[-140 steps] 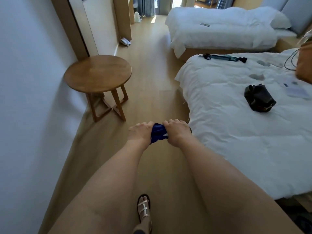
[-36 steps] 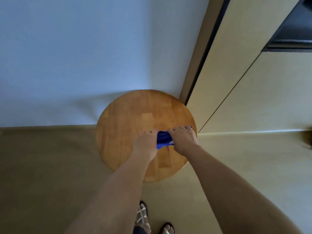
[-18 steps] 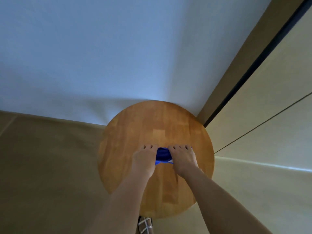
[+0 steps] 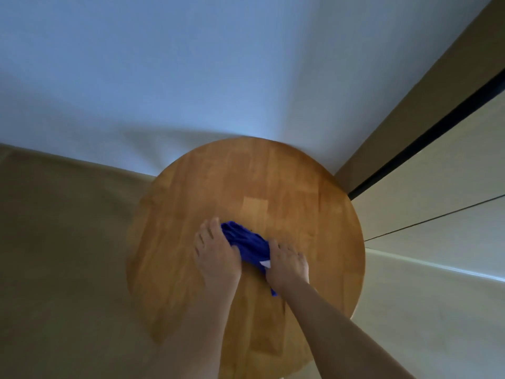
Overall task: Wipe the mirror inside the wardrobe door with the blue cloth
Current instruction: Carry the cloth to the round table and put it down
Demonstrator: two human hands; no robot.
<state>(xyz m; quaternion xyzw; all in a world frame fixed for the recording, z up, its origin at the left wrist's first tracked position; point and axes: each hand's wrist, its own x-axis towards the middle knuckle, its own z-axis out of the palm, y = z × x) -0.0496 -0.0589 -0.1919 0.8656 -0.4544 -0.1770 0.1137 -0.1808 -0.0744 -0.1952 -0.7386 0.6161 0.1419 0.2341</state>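
The blue cloth (image 4: 247, 243), bunched up with a small white tag, lies on the round wooden table (image 4: 273, 187). My left hand (image 4: 216, 255) holds its left end and my right hand (image 4: 287, 265) holds its right end, both pressed down on the tabletop. The wardrobe (image 4: 448, 173) with beige door panels stands at the right, doors closed. No mirror is in view.
A pale blue-white wall (image 4: 191, 64) rises behind the table. Wooden floor (image 4: 60, 255) spreads to the left and under the table. A dark gap (image 4: 426, 132) runs along the wardrobe's edge beside a brown frame.
I turned from the beds toward the round table and wall. The cloth, held in the air before, now rests on the tabletop, and my hands have spread apart along it.
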